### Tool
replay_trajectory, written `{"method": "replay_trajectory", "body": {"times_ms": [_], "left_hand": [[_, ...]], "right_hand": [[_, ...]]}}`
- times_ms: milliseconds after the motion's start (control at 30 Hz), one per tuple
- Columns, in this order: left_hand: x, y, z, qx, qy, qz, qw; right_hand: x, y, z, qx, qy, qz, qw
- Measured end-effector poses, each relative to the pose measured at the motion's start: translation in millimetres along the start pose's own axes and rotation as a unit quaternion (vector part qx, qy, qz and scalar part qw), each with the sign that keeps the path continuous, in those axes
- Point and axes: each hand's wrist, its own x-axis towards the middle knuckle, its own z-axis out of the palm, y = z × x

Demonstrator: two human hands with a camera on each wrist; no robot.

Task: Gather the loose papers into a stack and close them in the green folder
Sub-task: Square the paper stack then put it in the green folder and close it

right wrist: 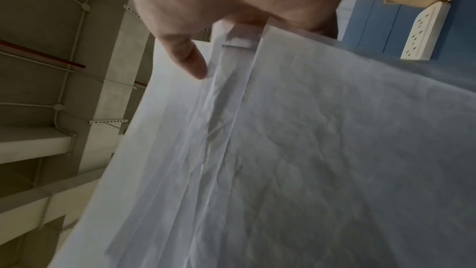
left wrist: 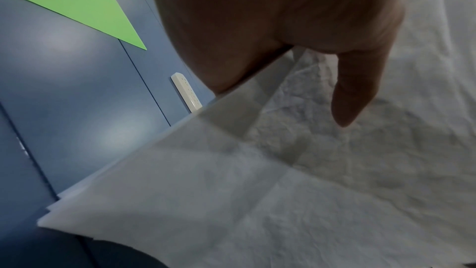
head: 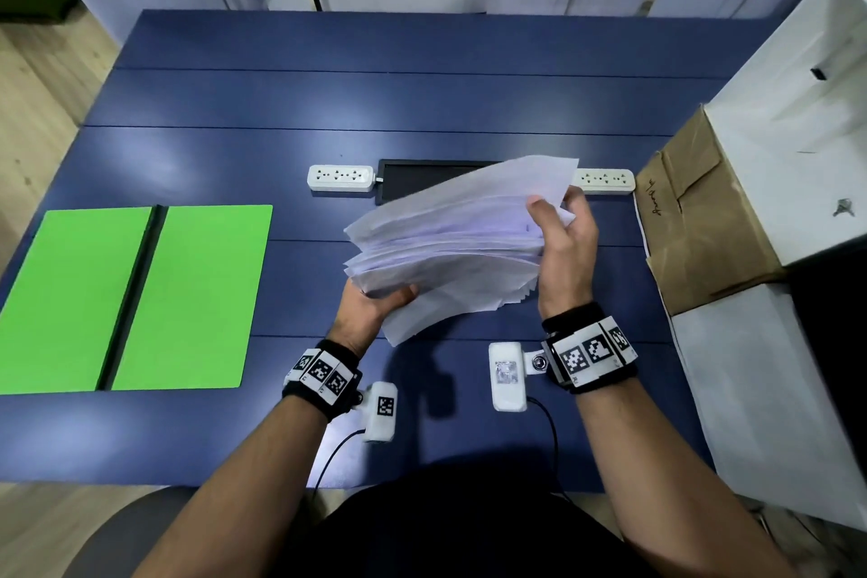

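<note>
A ragged stack of white papers point(head: 450, 244) is held above the blue table point(head: 328, 108), tilted with its far edge raised. My left hand point(head: 375, 305) grips the stack's near left corner, thumb on top. My right hand point(head: 563, 235) grips the right edge, fingers curled round the sheets. The sheets are fanned and uneven. The green folder point(head: 136, 296) lies open and flat at the left, black spine in the middle, well apart from the hands. The left wrist view shows the papers point(left wrist: 283, 191), my thumb on them, and a folder point(left wrist: 77, 3) corner. Papers point(right wrist: 309, 150) fill the right wrist view.
Two white power strips point(head: 341, 177) point(head: 605, 181) flank a black cable tray point(head: 422, 181) behind the papers. A brown cardboard box point(head: 703, 216) and white boxes point(head: 797, 131) stand along the right edge. Wrist camera cables hang near the table's front edge.
</note>
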Motion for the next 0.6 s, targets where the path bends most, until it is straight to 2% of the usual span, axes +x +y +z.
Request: {"method": "replay_trajectory", "body": {"times_ms": [333,600], "left_hand": [[2.5,-6.6,-1.5,-0.007,0.019,-0.011,1.0],[-0.3,-5.2,0.2,0.005,0.015,-0.007,1.0]], "right_hand": [[3.1,8.1,1.9,-0.027,0.003,0.021,0.999],[-5.9,-10.3,8.1,-0.039,0.019,-0.053,0.998]]}}
